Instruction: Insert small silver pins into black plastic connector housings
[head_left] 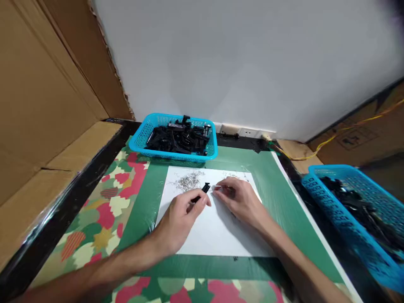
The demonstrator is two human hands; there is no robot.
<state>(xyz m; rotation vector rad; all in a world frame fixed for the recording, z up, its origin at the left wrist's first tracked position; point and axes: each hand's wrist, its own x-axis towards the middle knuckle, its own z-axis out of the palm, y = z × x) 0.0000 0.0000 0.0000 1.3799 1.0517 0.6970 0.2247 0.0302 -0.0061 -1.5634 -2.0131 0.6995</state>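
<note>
Over a white sheet, my left hand grips a small black plastic part between thumb and fingers, its far end sticking out. My right hand is closed in a pinch just to the right of it. A thin, silvery, pin-like piece points from the right fingertips toward the black part; its exact kind is too small to tell. A heap of tiny metal pieces lies on the sheet beyond my left hand. More small bits are scattered behind my right hand, partly hidden by it.
At the back, a blue basket holds many black plastic parts. Another blue basket with black parts stands at the right. Wall sockets and a yellow cable run behind the green mat. Cardboard borders the left.
</note>
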